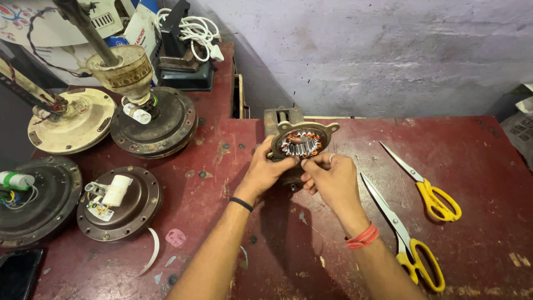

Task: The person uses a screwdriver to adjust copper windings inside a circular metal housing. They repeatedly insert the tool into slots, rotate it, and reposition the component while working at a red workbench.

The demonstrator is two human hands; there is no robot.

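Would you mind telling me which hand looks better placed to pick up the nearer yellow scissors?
Probably the right hand: the nearer yellow scissors lie on its side, just beyond its wrist. The left hand grips the stator from the far side.

Red worn bench [455,166], yellow-handled scissors [438,201], copper-wound stator [301,143], brown motor covers [119,204].

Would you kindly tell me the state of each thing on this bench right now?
Motor core: upright in the vise, pinched by both hands.
Left hand: fingers on its rim.
Right hand: fingers on its rim.
Far scissors: open.
Near scissors: open.
Fan motors: lying flat, wires exposed.
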